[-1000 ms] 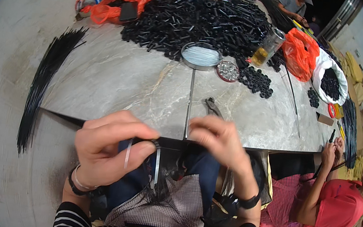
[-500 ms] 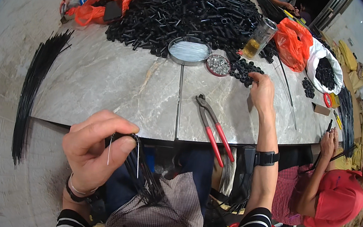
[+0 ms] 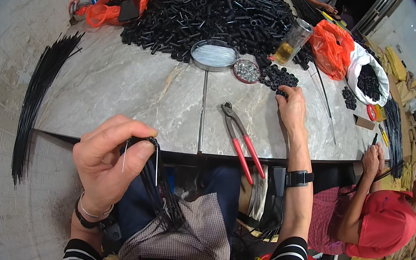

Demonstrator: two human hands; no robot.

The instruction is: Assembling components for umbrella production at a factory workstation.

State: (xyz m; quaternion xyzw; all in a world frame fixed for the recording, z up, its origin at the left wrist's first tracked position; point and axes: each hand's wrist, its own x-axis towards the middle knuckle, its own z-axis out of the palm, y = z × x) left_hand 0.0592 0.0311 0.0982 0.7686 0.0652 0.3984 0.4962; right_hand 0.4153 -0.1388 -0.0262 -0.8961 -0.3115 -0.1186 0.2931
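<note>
My left hand [image 3: 111, 156] is over my lap, thumb and forefinger pinched on a small black piece [image 3: 152, 141]. Two thin, silvery wire ends [image 3: 156, 165] point down from that pinch. Black strands [image 3: 158, 197] hang below it onto a checked cloth [image 3: 205, 225] on my lap. Over the tabletop, my right hand [image 3: 292, 110] has its thumb and fingertips closed on a small black ring at the near edge of a pile of black rings [image 3: 279, 77]. Red-handled end-cutting nippers [image 3: 239, 137] lie between my hands, touched by neither.
Farther back are a round tin of thin white rods [image 3: 215, 56], a dish of small metal parts [image 3: 247, 71], a big heap of black tubes [image 3: 207, 18] and a glass jar [image 3: 294, 41]. Black rods [image 3: 41, 106] overhang the left edge. A co-worker in red [image 3: 389, 224] sits at right.
My right hand has drawn slightly back from the ring pile, a black ring now at its fingertips. My left hand keeps its pinch. The whole view has shifted slightly.
</note>
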